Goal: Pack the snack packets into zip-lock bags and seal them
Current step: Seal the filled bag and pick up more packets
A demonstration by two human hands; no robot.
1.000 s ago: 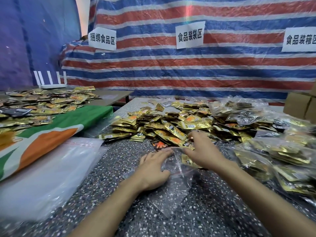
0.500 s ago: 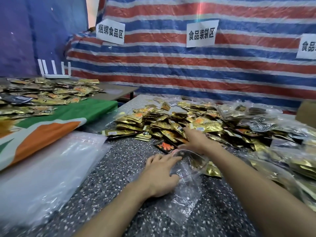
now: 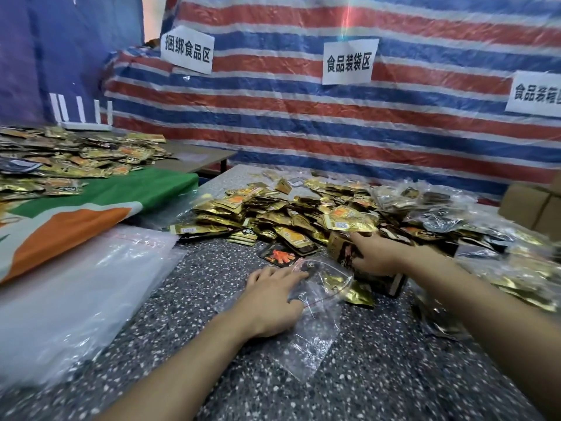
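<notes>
A small clear zip-lock bag lies on the speckled table, its mouth held open toward the pile. My left hand pinches the bag's near rim. My right hand grips a bunch of dark and gold snack packets just beyond the bag's mouth. A gold packet lies at the bag's opening; whether it is inside I cannot tell. A big heap of gold snack packets covers the table behind.
Filled clear bags of packets pile up on the right. A stack of empty plastic bags lies at the left, next to a green and orange sack. More packets cover a far-left table. A cardboard box stands far right.
My right hand reached into the pile, closed on a bunch of packets and drew them back toward the bag's mouth. My left hand kept holding the bag's rim. The camera shifted left.
</notes>
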